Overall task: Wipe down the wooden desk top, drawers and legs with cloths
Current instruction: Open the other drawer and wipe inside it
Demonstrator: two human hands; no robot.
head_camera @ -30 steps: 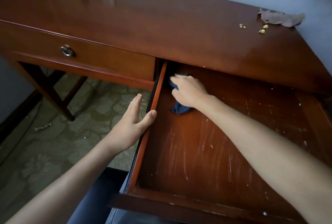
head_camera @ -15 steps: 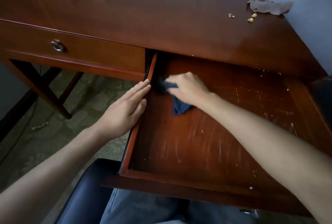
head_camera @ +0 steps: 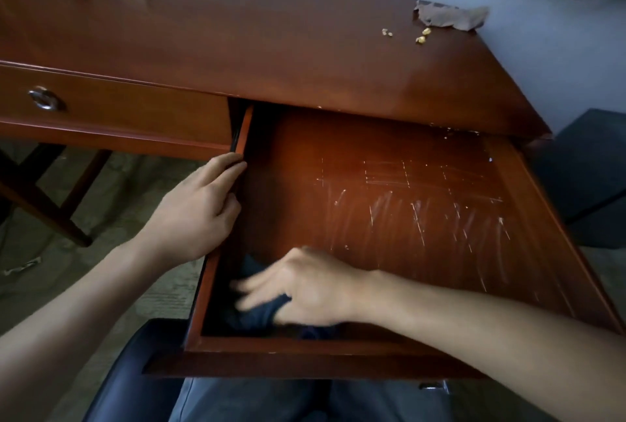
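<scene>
Head view looks down on a reddish-brown polished wooden desk [head_camera: 237, 32] with its right-hand wooden drawer [head_camera: 406, 218] pulled wide open toward the person. At about 7 o'clock inside that drawer, in its near left corner, lies a crumpled dark blue cloth [head_camera: 257, 316]. The right hand [head_camera: 305, 289] lies on top of the cloth, fingers spread toward 9 o'clock; the hand is blurred, so whether the fingers curl round the cloth or only press on it cannot be told. The drawer's floor toward 2 o'clock carries pale scratches and streaks. The left hand [head_camera: 200, 211] is at 9 o'clock, closed around the drawer's left side wall, its fingertips [head_camera: 233, 164] curled over the top edge and into the drawer. Just beside it, toward 10 o'clock, is the closed left wooden drawer front [head_camera: 118, 110] with a round silver ring pull [head_camera: 45, 99]. On the desk top at 1 o'clock, near the far right corner, rests a torn brown scrap of paper [head_camera: 450, 17], with small yellowish crumbs [head_camera: 421, 35] just beside it. A dark desk leg [head_camera: 37, 211] stands at 8 o'clock on patterned greenish carpet [head_camera: 101, 269]
</scene>
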